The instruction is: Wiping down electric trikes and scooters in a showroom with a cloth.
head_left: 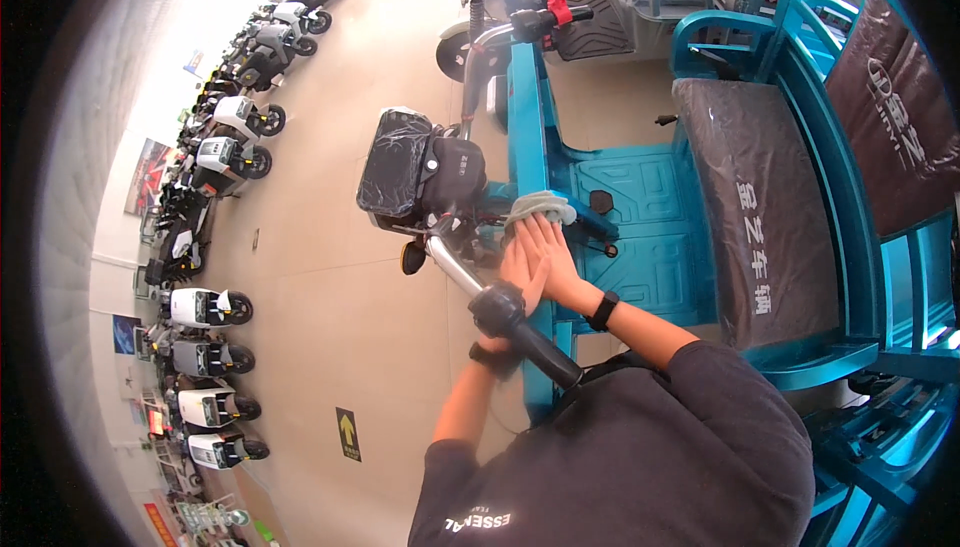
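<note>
A grey-white cloth (pixel 535 206) lies bunched on the teal front panel (pixel 530 132) of a cargo tricycle. My right hand (pixel 550 259), with a dark watch on its wrist, presses its close-set fingers onto the cloth and keeps hold of it. Just left of it and partly overlapped is my left hand (pixel 519 272), its visible fingers stretched toward the cloth's lower edge; their tips are hidden. The tricycle's black handlebar grip (pixel 545 355) crosses in front of my left wrist. Beyond my hands is the plastic-wrapped display and headlight unit (pixel 394 169).
A wrapped brown seat (pixel 765 207) stands to the right, behind the teal footwell (pixel 640 272). A pedal (pixel 600 202) rises near the cloth. Several scooters (pixel 215 307) line the left wall. Another tricycle with a red ribbon (pixel 556 2) on its handlebar is at the top.
</note>
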`<state>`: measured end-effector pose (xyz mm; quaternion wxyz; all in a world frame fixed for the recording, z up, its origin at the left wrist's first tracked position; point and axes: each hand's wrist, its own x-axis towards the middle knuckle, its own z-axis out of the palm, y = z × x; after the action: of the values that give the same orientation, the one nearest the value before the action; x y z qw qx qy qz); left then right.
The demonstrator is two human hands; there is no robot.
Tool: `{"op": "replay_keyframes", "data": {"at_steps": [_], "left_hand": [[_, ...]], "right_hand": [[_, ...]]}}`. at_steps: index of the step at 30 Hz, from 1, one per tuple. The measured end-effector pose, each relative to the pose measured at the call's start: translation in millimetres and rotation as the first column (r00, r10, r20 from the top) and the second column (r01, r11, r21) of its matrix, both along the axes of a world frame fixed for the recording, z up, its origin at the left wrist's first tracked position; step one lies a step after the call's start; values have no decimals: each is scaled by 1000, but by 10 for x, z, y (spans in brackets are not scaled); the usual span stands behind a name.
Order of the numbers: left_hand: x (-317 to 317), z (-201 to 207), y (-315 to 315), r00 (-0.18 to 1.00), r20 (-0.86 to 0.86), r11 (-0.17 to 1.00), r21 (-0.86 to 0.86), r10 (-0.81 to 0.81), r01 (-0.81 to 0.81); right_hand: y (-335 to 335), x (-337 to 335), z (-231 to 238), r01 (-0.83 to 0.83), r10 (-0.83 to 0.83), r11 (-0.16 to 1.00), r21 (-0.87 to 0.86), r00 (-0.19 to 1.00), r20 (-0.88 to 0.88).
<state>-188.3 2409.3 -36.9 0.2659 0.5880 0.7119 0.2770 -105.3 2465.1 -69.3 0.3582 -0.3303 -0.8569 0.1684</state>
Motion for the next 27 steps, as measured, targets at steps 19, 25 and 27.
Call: {"op": "replay_keyframes", "data": {"at_steps": [19, 25, 27], "left_hand": [[-144, -41, 146, 967, -253, 999, -13, -41, 38], [-208, -111, 307, 989, -144, 995, 86, -31, 44], [-211, -74, 404, 994, -94, 997, 53, -53, 59]], "right_hand": [[534, -224, -103, 2, -2, 983, -182, 1000, -1], [714, -291, -87, -1, 2, 985, -172, 1000, 4], [799, -284, -75, 11, -11, 983, -184, 1000, 4]]}}
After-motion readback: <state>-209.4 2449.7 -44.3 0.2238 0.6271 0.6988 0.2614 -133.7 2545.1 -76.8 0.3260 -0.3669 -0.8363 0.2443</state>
